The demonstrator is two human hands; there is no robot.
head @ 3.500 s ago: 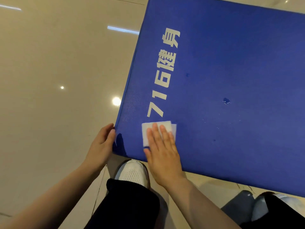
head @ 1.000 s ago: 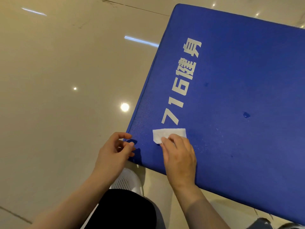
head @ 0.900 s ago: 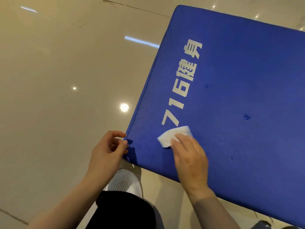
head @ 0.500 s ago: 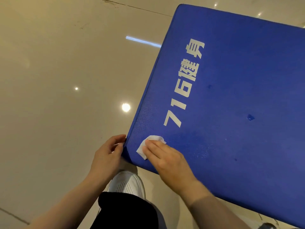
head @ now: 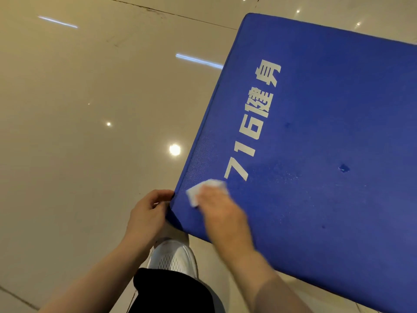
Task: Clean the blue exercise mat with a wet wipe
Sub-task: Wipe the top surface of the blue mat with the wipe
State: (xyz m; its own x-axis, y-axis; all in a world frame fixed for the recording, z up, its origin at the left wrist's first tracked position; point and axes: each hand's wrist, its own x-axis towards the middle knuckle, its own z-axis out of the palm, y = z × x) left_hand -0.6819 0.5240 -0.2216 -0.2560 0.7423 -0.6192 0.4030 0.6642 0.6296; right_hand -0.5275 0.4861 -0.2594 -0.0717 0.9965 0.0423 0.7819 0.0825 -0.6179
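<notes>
A thick blue exercise mat [head: 327, 132] with white printed characters fills the right of the view. A white wet wipe [head: 198, 190] lies on the mat's near left corner. My right hand [head: 218, 211] presses on the wipe with its fingers laid over it; the hand is blurred by motion. My left hand [head: 149, 213] grips the mat's near left corner edge, with the fingers curled round it. A damp sheen shows on the mat just right of the wipe.
Glossy beige floor tiles [head: 90, 109] spread to the left and behind the mat, with ceiling lights reflected in them. My white shoe [head: 173, 258] and black trouser leg [head: 171, 292] are below the mat's corner. A small dark mark [head: 344, 168] sits on the mat's middle.
My right hand has been sliding the wipe back and forth near the mat's corner, now slightly further in from the edge than half a second ago. My left hand keeps its hold on the corner.
</notes>
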